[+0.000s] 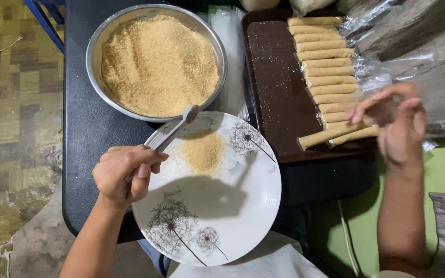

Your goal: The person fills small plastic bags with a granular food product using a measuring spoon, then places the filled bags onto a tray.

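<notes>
1. Two hands are in my view: the left hand (122, 174), left of centre, is curled closed around the handle of a metal spoon (173, 129); the right hand (395, 123), at the right edge, is loosely closed, fingertips pinching the end of a pale rolled wrapper stick (330, 135).
2. I judge that roll light, soft and easily cracked; it wants a gentle grip near one end or mid-length, not a squeeze.
3. The spoon looks stiff and light, and its handle gives a safe hold. Its bowl rests at the upper rim of the white plate (243, 206), just beside the bowl's edge.
4. The plate, with dandelion prints, sits in the lower centre and carries a small mound of brown sugar (203, 152) on a translucent wrapper sheet.
5. In the upper left of centre, a steel bowl (99, 51) is full of brown sugar, loose and prone to spilling.
6. In the upper right, a dark brown tray (274, 92) holds a row of finished rolls (325, 67) lying side by side, with the held roll at the near end.
7. Clear plastic sheets (387, 67) lie crumpled just right of the tray.
</notes>
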